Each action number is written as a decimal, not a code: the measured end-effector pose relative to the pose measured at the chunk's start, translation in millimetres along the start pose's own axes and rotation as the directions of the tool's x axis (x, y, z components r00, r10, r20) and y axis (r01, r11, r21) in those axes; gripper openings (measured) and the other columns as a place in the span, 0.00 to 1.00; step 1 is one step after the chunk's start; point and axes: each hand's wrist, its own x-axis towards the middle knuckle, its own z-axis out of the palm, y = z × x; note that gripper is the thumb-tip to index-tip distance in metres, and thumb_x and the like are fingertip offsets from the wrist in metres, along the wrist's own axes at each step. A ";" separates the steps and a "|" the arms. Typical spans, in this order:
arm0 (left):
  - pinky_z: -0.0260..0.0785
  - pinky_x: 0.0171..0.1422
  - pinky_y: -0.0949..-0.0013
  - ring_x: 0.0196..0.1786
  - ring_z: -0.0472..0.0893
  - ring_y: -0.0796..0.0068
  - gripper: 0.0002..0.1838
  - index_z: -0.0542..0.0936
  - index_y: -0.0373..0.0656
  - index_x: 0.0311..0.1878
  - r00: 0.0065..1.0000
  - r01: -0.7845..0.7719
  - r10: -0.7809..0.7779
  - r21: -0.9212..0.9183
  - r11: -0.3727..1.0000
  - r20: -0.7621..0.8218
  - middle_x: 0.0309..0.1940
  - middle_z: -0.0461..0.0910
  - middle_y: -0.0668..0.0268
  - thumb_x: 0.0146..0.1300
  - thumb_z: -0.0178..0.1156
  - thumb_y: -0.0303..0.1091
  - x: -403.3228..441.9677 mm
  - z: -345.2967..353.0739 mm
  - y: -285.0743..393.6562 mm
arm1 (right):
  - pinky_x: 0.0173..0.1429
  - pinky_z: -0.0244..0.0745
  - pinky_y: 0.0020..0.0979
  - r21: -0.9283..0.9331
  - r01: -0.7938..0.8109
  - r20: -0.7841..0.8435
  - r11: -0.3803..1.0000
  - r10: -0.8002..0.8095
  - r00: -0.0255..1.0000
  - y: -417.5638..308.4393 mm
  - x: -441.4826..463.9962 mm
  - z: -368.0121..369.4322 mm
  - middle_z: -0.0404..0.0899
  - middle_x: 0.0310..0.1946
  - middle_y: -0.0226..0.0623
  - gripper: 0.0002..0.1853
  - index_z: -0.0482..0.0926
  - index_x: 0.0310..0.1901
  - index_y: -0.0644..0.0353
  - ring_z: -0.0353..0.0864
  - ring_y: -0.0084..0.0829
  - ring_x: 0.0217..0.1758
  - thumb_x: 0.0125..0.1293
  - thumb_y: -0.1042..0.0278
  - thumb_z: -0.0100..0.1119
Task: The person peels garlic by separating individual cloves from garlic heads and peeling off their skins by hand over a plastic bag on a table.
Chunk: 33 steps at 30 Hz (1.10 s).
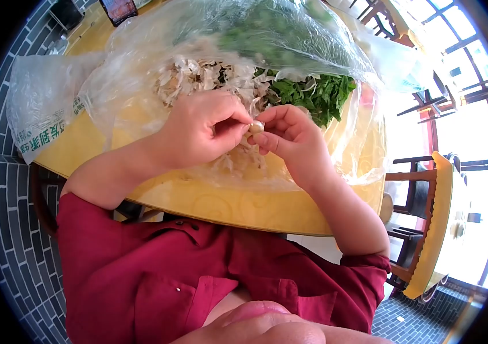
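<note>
A small pale garlic clove (256, 128) sits between my two hands, above the table. My right hand (291, 136) pinches it between thumb and bent fingers. My left hand (209, 127) is closed in a pinch at the clove's left side, thumb and forefinger tips touching it or its skin. Right behind my hands lies a heap of papery garlic skins (198, 75). Green leaves (315, 97) lie to the right of the skins, partly under the clear plastic bag (158, 34). Some loose skins are scattered below my hands.
The table has a yellow cloth (226, 209). A white plastic bag with green print (49, 109) hangs over its left edge. A phone (119, 10) stands at the back left, near a dark container (66, 14). Another table (436, 223) and chairs stand at the right.
</note>
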 end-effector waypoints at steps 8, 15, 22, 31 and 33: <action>0.68 0.26 0.72 0.23 0.76 0.74 0.05 0.76 0.41 0.29 0.998 -0.033 0.036 0.057 0.998 -0.042 0.23 0.75 0.66 0.50 0.60 0.20 -3.9 1.2 4.9 | 0.40 0.73 0.22 -0.081 0.008 0.014 0.997 -0.006 1.000 2.5 -4.1 2.9 0.77 0.38 0.35 0.13 0.69 0.47 0.66 0.78 0.21 0.37 0.62 0.80 0.59; 0.72 0.32 0.76 0.30 0.80 0.81 0.06 0.75 0.38 0.33 0.988 0.155 -0.149 -0.327 0.932 0.043 0.28 0.78 0.67 0.53 0.58 0.17 -4.8 1.5 0.8 | 0.44 0.76 0.24 -0.068 0.065 0.023 0.996 -0.064 0.998 1.6 -6.5 0.6 0.77 0.40 0.36 0.14 0.69 0.47 0.65 0.79 0.24 0.40 0.61 0.80 0.59; 0.74 0.39 0.76 0.37 0.78 0.80 0.10 0.75 0.38 0.39 0.985 0.161 -0.132 -0.303 0.939 0.113 0.37 0.78 0.65 0.54 0.63 0.18 -3.4 -3.7 2.1 | 0.47 0.75 0.23 -0.117 0.164 -0.011 0.980 -0.166 0.986 2.4 -8.9 3.3 0.76 0.40 0.34 0.15 0.69 0.47 0.65 0.77 0.21 0.43 0.60 0.82 0.60; 0.70 0.33 0.75 0.31 0.78 0.79 0.05 0.78 0.39 0.37 0.998 -0.055 0.059 -0.168 0.984 0.017 0.32 0.79 0.65 0.59 0.63 0.26 -1.5 -5.5 0.9 | 0.43 0.75 0.22 -0.155 0.138 0.023 0.978 -0.136 0.990 0.6 -10.3 3.2 0.77 0.38 0.32 0.15 0.69 0.50 0.64 0.78 0.20 0.41 0.63 0.77 0.59; 0.70 0.32 0.75 0.29 0.78 0.79 0.04 0.79 0.39 0.37 0.999 0.007 -0.016 -0.248 0.969 -0.033 0.30 0.79 0.65 0.60 0.62 0.28 -3.1 -4.1 1.4 | 0.41 0.75 0.22 -0.020 0.120 0.114 0.993 -0.117 0.987 -0.9 -11.1 2.9 0.77 0.38 0.34 0.13 0.69 0.49 0.65 0.78 0.21 0.39 0.65 0.74 0.58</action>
